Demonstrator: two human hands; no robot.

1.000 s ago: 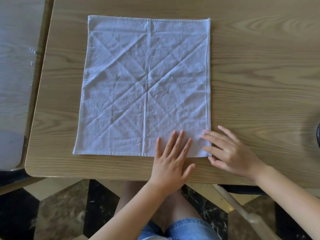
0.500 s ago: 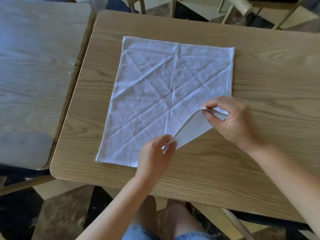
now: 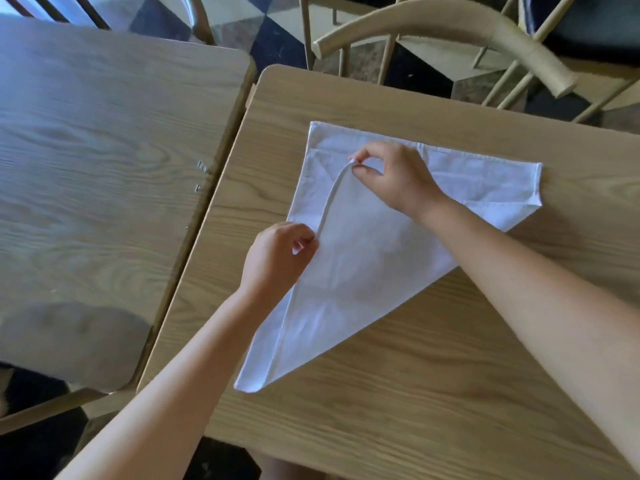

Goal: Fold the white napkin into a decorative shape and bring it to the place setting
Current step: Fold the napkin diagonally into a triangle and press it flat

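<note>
The white napkin (image 3: pixel 367 268) lies on the light wooden table (image 3: pixel 433 393), folded over on a diagonal into a rough triangle, with a strip of the lower layer showing along the far and left edges. My right hand (image 3: pixel 391 174) pinches the folded-over corner near the napkin's far left corner, slightly raised off the cloth. My left hand (image 3: pixel 280 254) pinches the folded layer's left edge partway down. No place setting is in view.
A second wooden table (image 3: pixel 104 168) stands close on the left, with a narrow gap between the two. Wooden chairs (image 3: pixel 450 26) stand beyond the far edge, over a dark and light tiled floor. My knees show under the near edge.
My right hand has carried the near right corner diagonally across the napkin to the far left. My left hand moved up along the folded edge. The view shifted, so the table sits further right.
</note>
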